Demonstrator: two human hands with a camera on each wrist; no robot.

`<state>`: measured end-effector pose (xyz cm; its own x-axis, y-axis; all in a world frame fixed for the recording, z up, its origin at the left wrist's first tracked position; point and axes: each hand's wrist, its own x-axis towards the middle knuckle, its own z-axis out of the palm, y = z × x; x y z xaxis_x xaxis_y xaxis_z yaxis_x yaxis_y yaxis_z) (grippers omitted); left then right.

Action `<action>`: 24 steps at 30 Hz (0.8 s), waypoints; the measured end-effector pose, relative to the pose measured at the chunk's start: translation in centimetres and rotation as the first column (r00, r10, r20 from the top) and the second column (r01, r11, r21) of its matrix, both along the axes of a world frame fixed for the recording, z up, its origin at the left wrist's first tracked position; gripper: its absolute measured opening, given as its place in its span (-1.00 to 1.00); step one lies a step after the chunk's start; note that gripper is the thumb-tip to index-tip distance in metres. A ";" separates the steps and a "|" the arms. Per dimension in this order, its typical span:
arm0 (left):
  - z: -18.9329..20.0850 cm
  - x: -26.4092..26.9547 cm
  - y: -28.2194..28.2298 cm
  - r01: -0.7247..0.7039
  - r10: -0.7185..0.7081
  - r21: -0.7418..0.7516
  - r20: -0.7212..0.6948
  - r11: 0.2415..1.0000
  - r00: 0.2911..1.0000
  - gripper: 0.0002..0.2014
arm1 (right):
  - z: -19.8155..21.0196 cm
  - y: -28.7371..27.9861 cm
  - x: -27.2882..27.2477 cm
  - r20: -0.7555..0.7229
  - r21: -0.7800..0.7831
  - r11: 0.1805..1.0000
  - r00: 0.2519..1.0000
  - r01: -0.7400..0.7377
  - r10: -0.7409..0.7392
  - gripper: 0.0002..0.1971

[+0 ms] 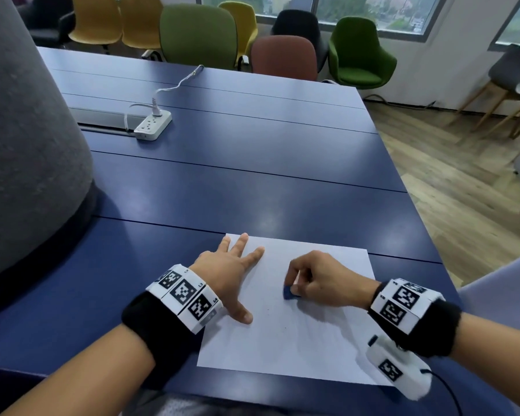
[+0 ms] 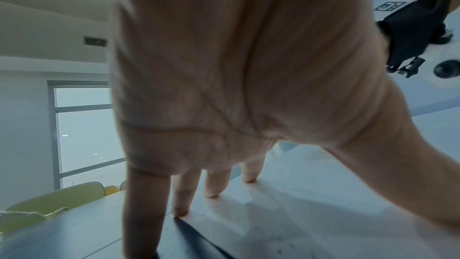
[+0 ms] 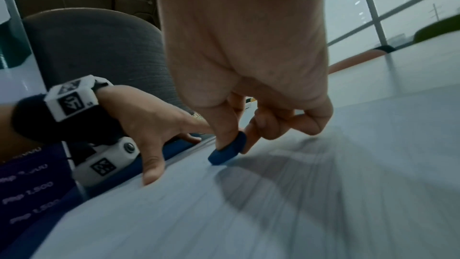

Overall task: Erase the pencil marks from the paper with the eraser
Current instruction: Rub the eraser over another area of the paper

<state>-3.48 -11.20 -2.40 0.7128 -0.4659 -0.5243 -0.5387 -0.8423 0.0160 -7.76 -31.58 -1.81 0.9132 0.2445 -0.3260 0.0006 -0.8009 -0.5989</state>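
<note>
A white sheet of paper (image 1: 306, 334) lies on the blue table near its front edge, with faint grey smudges and small specks near its middle. My left hand (image 1: 231, 271) presses flat on the paper's left side, fingers straight and spread; the left wrist view shows the fingertips (image 2: 211, 192) touching the paper (image 2: 311, 214). My right hand (image 1: 318, 277) pinches a small blue eraser (image 1: 289, 292) between thumb and fingers, its lower edge on the paper. In the right wrist view the eraser (image 3: 227, 151) touches the paper (image 3: 273, 214), which looks streaked with motion blur.
A white power strip (image 1: 153, 124) with a plugged-in cable sits farther back on the blue table (image 1: 237, 181). A large grey rounded object (image 1: 27, 145) stands at the left. Coloured chairs (image 1: 198, 34) line the far edge. The table's right edge drops to wooden floor (image 1: 463, 187).
</note>
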 end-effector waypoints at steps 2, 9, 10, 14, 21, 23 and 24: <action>0.0 0.0 -0.1 0.002 -0.002 0.000 0.005 1.000 1.000 0.30 | -0.1 0.0 1.3 0.046 -0.014 0.999 0.998 0.047 -0.046 -0.89; -0.4 0.3 -0.4 0.012 -0.012 0.011 0.007 1.000 1.000 0.28 | -0.3 0.0 -0.4 0.022 0.044 0.999 1.000 0.004 -0.005 -0.87; -0.4 0.3 -0.4 0.012 -0.012 0.012 0.006 1.000 1.000 0.28 | -0.1 0.0 -0.8 -0.005 0.032 0.999 0.999 -0.044 0.044 -0.86; -0.3 0.3 -0.5 0.010 -0.010 0.016 -0.003 1.000 1.000 0.28 | 0.2 0.0 1.1 0.030 -0.003 1.000 0.999 -0.026 0.026 -0.86; -0.5 0.3 -0.4 -0.003 0.003 0.002 -0.023 1.000 1.000 0.28 | -0.1 -0.3 -1.5 -0.025 0.056 0.995 0.996 -0.082 0.084 -0.82; -0.5 0.3 -0.4 -0.002 0.003 0.004 -0.030 1.000 1.000 0.28 | 0.1 -0.2 -1.5 -0.036 0.011 0.991 0.990 -0.135 0.135 -0.81; -0.5 0.3 -0.5 0.001 0.000 0.007 -0.032 1.000 0.999 0.28 | 0.2 -0.3 -0.9 -0.014 -0.010 0.993 0.993 -0.120 0.120 -0.81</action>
